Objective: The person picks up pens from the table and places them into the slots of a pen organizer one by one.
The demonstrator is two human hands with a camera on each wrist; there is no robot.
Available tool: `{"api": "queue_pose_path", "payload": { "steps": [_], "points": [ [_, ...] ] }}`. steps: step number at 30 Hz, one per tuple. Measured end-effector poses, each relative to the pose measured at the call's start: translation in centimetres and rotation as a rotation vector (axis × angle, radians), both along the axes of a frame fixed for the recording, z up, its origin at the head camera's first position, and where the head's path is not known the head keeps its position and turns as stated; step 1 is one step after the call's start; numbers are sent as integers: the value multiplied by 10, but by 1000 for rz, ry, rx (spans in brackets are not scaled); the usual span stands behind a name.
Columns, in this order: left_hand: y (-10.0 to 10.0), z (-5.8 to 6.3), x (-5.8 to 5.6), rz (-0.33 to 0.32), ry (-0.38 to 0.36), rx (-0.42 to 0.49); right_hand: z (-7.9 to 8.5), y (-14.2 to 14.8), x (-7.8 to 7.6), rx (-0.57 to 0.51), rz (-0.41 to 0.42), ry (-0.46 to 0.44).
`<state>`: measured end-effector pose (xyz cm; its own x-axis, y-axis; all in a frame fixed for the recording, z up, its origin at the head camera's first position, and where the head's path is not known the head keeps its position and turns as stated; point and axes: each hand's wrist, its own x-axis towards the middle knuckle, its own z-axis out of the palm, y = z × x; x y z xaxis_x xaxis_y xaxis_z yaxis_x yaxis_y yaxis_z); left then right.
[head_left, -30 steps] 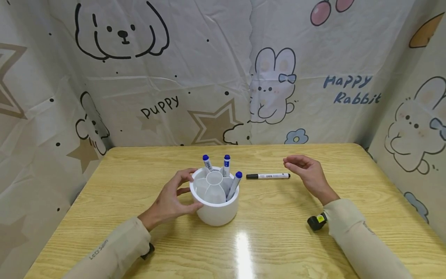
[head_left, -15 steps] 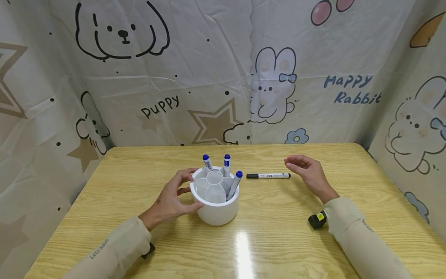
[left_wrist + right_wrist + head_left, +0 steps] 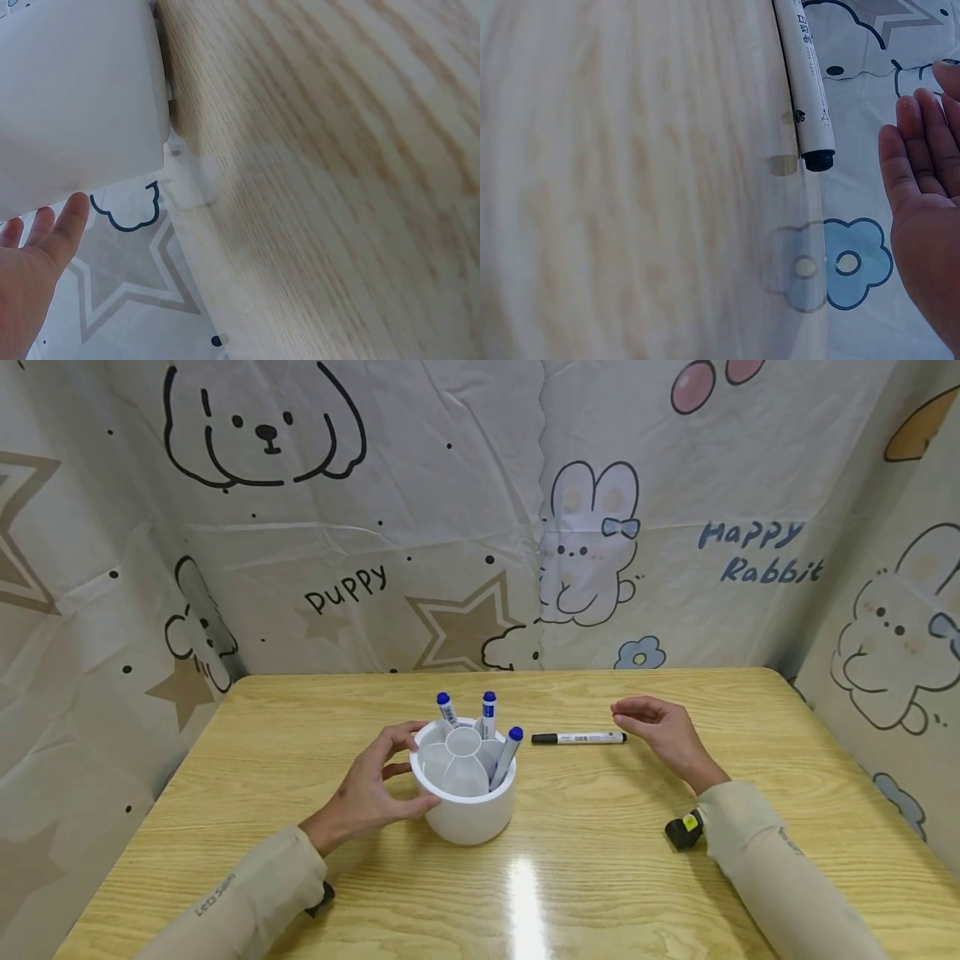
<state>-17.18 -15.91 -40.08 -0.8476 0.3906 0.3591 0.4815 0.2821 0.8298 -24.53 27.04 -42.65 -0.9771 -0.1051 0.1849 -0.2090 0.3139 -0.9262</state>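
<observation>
A round white pen holder (image 3: 468, 814) with several compartments stands on the table. Three blue-capped markers lean in it: one at the back left (image 3: 447, 710), one at the back right (image 3: 489, 716) and one at the right front (image 3: 507, 758). My left hand (image 3: 375, 781) holds the holder's left side, thumb at the front of the rim and fingers behind. In the left wrist view fingertips (image 3: 73, 206) meet the white wall. A black-capped whiteboard marker (image 3: 588, 738) lies flat, its cap toward the holder. Just past its white end hovers my right hand (image 3: 663, 735), fingers loosely bent around nothing.
The wood-grain table (image 3: 315, 710) backs onto a hanging cloth (image 3: 465, 527) printed with cartoon animals, which also runs along both sides. A black wrist camera (image 3: 684, 832) sits under the right sleeve, another (image 3: 321, 900) under the left.
</observation>
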Motion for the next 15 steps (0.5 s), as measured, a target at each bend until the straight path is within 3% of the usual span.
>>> {"api": "queue_pose_path", "payload": {
  "steps": [15],
  "points": [
    [1,1,1,2,-12,0,-1,5,-1,279,11,-69]
  ]
}}
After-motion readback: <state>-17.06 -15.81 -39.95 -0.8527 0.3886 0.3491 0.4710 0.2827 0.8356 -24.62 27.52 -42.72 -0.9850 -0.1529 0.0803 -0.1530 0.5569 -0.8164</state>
